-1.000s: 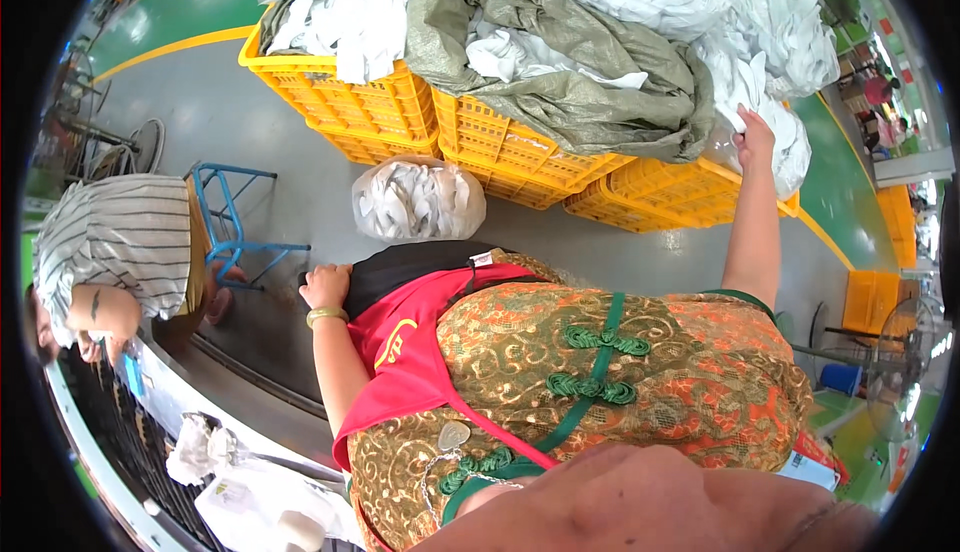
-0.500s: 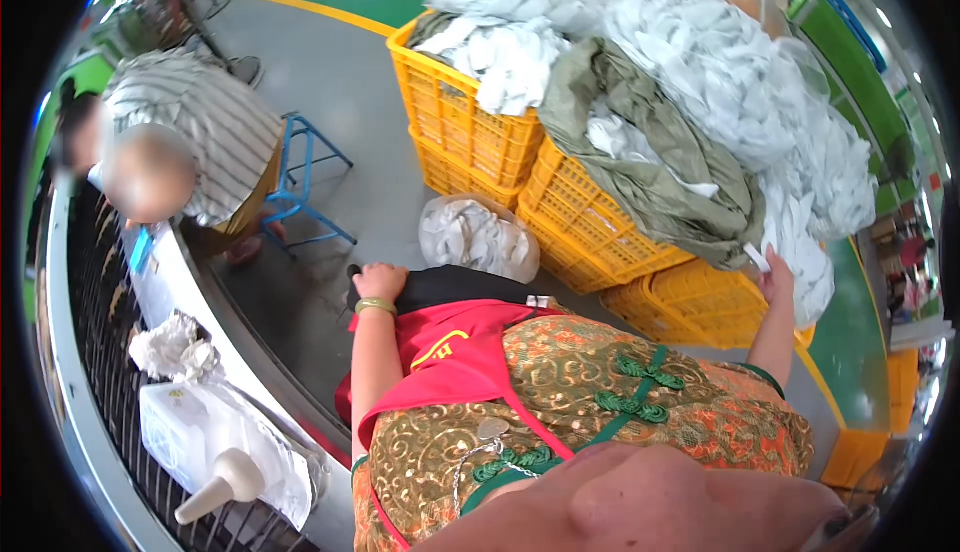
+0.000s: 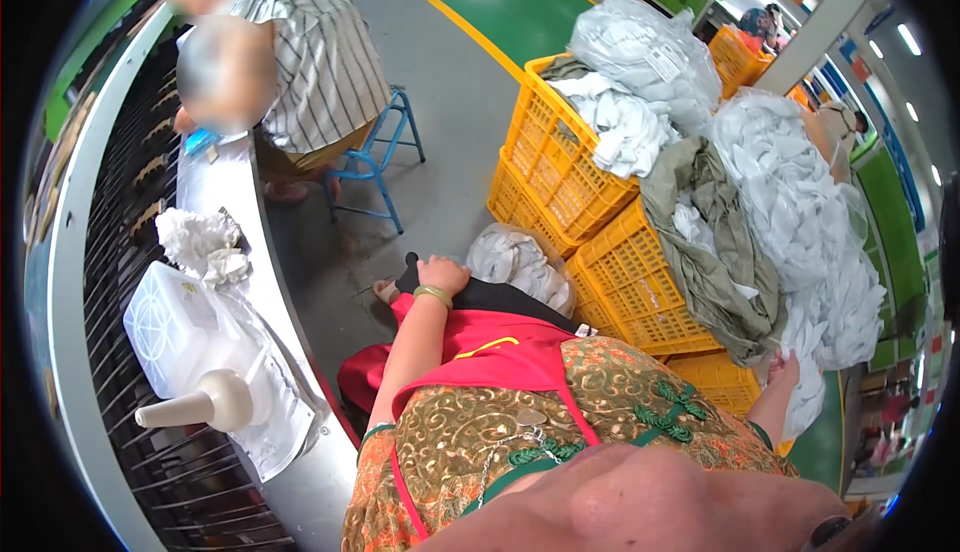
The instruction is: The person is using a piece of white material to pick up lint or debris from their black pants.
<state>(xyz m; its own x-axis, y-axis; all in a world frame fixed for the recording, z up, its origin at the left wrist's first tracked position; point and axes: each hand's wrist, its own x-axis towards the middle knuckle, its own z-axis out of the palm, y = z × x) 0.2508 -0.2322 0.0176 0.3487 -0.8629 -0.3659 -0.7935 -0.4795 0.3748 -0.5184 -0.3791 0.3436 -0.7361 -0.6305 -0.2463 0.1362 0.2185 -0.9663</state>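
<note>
My left hand [image 3: 443, 274], with a bangle at the wrist, lies with fingers curled over black cloth [image 3: 500, 294] beside my red apron [image 3: 495, 344]. What it grips is hidden under the fingers. Out to the right, my right hand [image 3: 783, 370] is closed in a pinch against the hanging end of a heap of white cloth [image 3: 800, 222]. The small piece between those fingers is hard to make out. An olive-green sack [image 3: 715, 277] with white pieces inside lies open just beyond that hand, on top of yellow crates.
Stacked yellow crates [image 3: 640, 282] stand ahead, one topped by a clear bag [image 3: 645, 47]. A bag of white cloth [image 3: 520, 267] sits on the floor. At left, a metal table [image 3: 225, 177] bears a plastic box [image 3: 165, 327] and a cone [image 3: 205, 404]. A co-worker [image 3: 310, 52] sits on a blue stool [image 3: 385, 157].
The view has swung left, so the crates appear further right. My right hand has come down along the white cloth; the white strip in its fingers no longer shows clearly. My left hand stays on the black cloth.
</note>
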